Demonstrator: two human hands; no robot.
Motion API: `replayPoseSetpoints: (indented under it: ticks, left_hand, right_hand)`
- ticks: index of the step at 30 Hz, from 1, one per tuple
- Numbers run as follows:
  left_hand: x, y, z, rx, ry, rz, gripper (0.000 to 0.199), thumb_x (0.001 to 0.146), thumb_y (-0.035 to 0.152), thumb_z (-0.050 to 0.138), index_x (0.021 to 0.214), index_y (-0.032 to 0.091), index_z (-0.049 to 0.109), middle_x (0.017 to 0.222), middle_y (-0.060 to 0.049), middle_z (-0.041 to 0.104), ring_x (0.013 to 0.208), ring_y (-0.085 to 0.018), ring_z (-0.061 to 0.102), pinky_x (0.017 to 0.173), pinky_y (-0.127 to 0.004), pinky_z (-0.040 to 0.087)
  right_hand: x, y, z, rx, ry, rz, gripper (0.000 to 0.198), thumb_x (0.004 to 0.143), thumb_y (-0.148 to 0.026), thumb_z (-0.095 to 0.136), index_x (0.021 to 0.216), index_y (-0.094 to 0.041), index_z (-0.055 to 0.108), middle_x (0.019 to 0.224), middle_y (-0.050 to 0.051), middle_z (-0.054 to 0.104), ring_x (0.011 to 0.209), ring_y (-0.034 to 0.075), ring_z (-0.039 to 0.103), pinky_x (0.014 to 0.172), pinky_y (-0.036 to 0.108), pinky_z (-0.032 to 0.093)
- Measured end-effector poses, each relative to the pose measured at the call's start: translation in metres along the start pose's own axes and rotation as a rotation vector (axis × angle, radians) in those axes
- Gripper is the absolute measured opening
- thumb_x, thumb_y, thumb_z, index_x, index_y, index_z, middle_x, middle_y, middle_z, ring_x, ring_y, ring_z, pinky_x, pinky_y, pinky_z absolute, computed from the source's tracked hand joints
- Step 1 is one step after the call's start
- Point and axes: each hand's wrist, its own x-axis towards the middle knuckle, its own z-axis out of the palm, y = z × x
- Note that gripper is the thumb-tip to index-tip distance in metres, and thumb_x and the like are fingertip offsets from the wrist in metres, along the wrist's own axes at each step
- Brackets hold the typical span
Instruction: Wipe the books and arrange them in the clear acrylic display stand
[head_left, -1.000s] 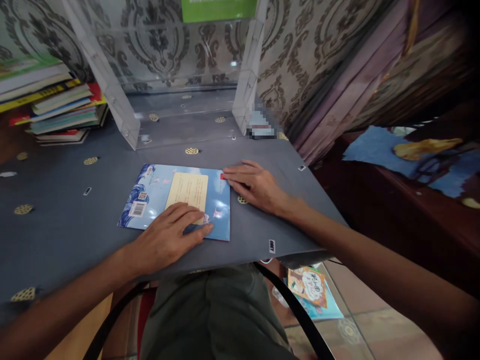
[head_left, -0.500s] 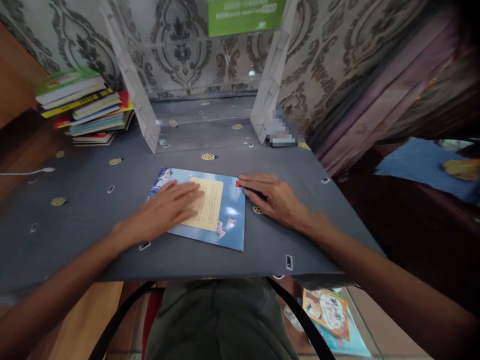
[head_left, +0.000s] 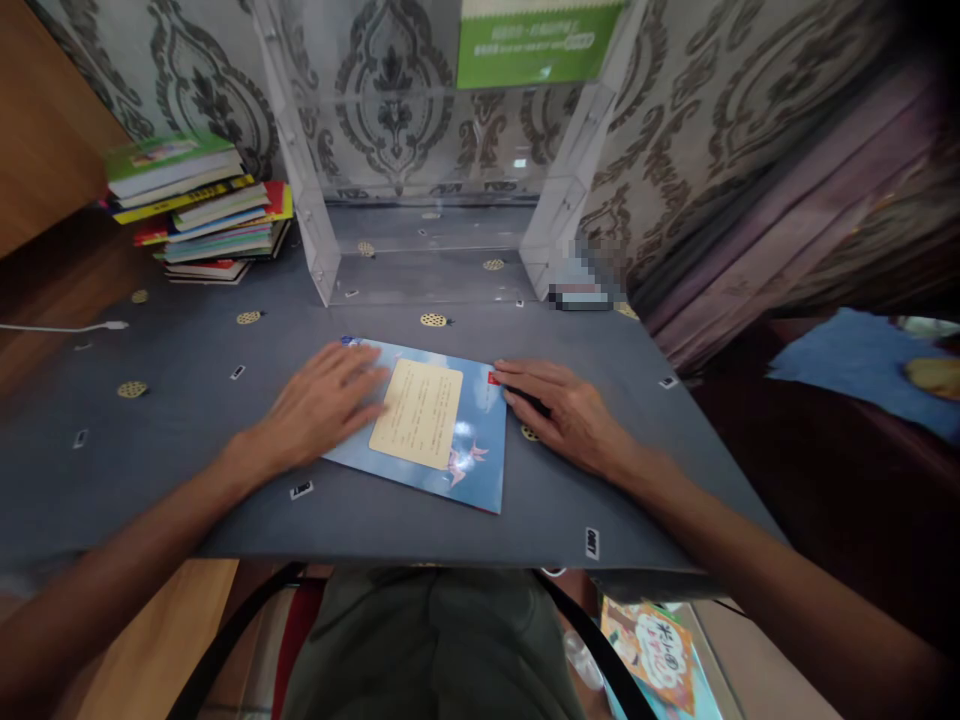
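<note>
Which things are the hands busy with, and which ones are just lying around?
Busy with:
blue book, with the left hand over its left side and the right hand at its right edge

Just around:
pile of books
see-through stand
white cable
orange book, lower down

Left end of a blue book (head_left: 480, 480) covered, small print lost
At nine o'clock the book's left end is hidden by the left hand (head_left: 319, 400), whose outline is blurred. On the yellow panel (head_left: 417, 415), the lines are too small to be read. At two o'clock an object (head_left: 585, 285) is masked by pixelation. A green card (head_left: 536, 45) at twelve is cropped by the top edge, a white cable (head_left: 67, 327) at nine by the left.
</note>
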Motion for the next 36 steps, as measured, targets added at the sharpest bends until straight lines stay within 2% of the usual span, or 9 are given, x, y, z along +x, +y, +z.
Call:
replayPoseSetpoints:
  ticks: [3, 6, 10, 14, 20, 23, 29, 33, 36]
  left_hand:
    - [-0.009, 0.026, -0.001, -0.059, -0.093, 0.145, 0.064, 0.095, 0.065, 0.05, 0.139, 0.018, 0.053, 0.147, -0.016, 0.054, 0.141, -0.033, 0.045, 0.116, -0.058, 0.035]
    - [-0.015, 0.039, 0.003, 0.009, -0.106, 0.177, 0.074, 0.091, 0.07, 0.051, 0.143, 0.017, 0.048, 0.15, -0.018, 0.051, 0.143, -0.036, 0.041, 0.116, -0.061, 0.033]
    - [-0.017, 0.042, 0.005, 0.139, -0.032, 0.265, 0.064, 0.096, 0.061, 0.051, 0.138, 0.013, 0.051, 0.139, -0.019, 0.06, 0.135, -0.035, 0.052, 0.11, -0.051, 0.044]
    - [-0.013, 0.042, 0.0, 0.154, 0.113, 0.32, 0.035, 0.106, 0.038, 0.044, 0.123, 0.012, 0.058, 0.113, -0.014, 0.073, 0.113, -0.027, 0.068, 0.091, -0.038, 0.056]
    - [-0.002, 0.035, -0.016, -0.029, 0.173, 0.117, 0.033, 0.109, 0.03, 0.032, 0.1, 0.018, 0.061, 0.075, -0.001, 0.07, 0.064, -0.013, 0.068, 0.059, -0.023, 0.05]
    - [0.004, 0.031, -0.029, -0.118, 0.214, 0.003, 0.038, 0.109, 0.033, 0.029, 0.089, 0.019, 0.058, 0.061, 0.003, 0.061, 0.051, -0.011, 0.059, 0.051, -0.021, 0.041]
    - [0.015, 0.029, -0.054, -0.342, 0.313, -0.19, 0.038, 0.105, 0.032, 0.035, 0.07, 0.022, 0.047, 0.053, 0.006, 0.044, 0.043, -0.009, 0.043, 0.048, -0.021, 0.034]
    - [0.019, 0.028, -0.063, -0.49, 0.401, -0.332, 0.044, 0.102, 0.04, 0.041, 0.062, 0.022, 0.04, 0.051, 0.006, 0.037, 0.044, -0.01, 0.038, 0.045, -0.022, 0.032]
    - [0.024, 0.028, -0.06, -0.722, 0.519, -0.502, 0.049, 0.098, 0.052, 0.048, 0.061, 0.021, 0.042, 0.053, 0.005, 0.043, 0.046, -0.01, 0.042, 0.044, -0.022, 0.034]
  right_hand:
    - [0.001, -0.002, -0.001, -0.016, -0.009, -0.013, 0.032, 0.101, -0.027, 0.049, 0.125, -0.019, 0.068, 0.129, 0.013, 0.07, 0.119, 0.029, 0.066, 0.101, 0.053, 0.056]
    - [0.001, -0.002, -0.002, -0.025, -0.001, -0.019, 0.032, 0.101, -0.029, 0.049, 0.125, -0.02, 0.068, 0.129, 0.013, 0.07, 0.119, 0.028, 0.067, 0.101, 0.053, 0.056]
    - [0.001, -0.001, -0.002, -0.01, 0.002, -0.019, 0.032, 0.101, -0.03, 0.051, 0.126, -0.021, 0.068, 0.128, 0.013, 0.07, 0.118, 0.028, 0.067, 0.1, 0.053, 0.056]
    - [0.004, -0.001, -0.003, 0.024, -0.011, 0.007, 0.033, 0.102, -0.034, 0.048, 0.125, -0.023, 0.069, 0.129, 0.011, 0.07, 0.12, 0.029, 0.067, 0.108, 0.057, 0.05]
    - [0.009, 0.0, -0.018, 0.316, -0.053, 0.096, 0.047, 0.106, -0.049, 0.034, 0.119, -0.026, 0.074, 0.127, 0.009, 0.071, 0.12, 0.027, 0.066, 0.105, 0.054, 0.051]
    - [0.011, 0.001, -0.023, 0.515, -0.04, 0.135, 0.045, 0.098, -0.059, 0.05, 0.116, -0.026, 0.075, 0.125, 0.009, 0.072, 0.117, 0.027, 0.067, 0.104, 0.05, 0.051]
    - [0.03, -0.001, -0.005, 0.937, 0.066, 0.38, 0.051, 0.075, -0.052, 0.082, 0.117, -0.026, 0.071, 0.106, 0.006, 0.077, 0.096, 0.022, 0.073, 0.091, 0.041, 0.058]
    - [0.052, -0.014, 0.016, 1.174, 0.137, 0.374, 0.043, 0.067, -0.051, 0.088, 0.096, -0.023, 0.074, 0.086, 0.003, 0.078, 0.079, 0.018, 0.072, 0.085, 0.037, 0.059]
    - [0.064, -0.027, 0.025, 1.246, 0.121, 0.329, 0.038, 0.068, -0.052, 0.087, 0.089, -0.023, 0.074, 0.082, 0.002, 0.076, 0.074, 0.015, 0.069, 0.08, 0.033, 0.058]
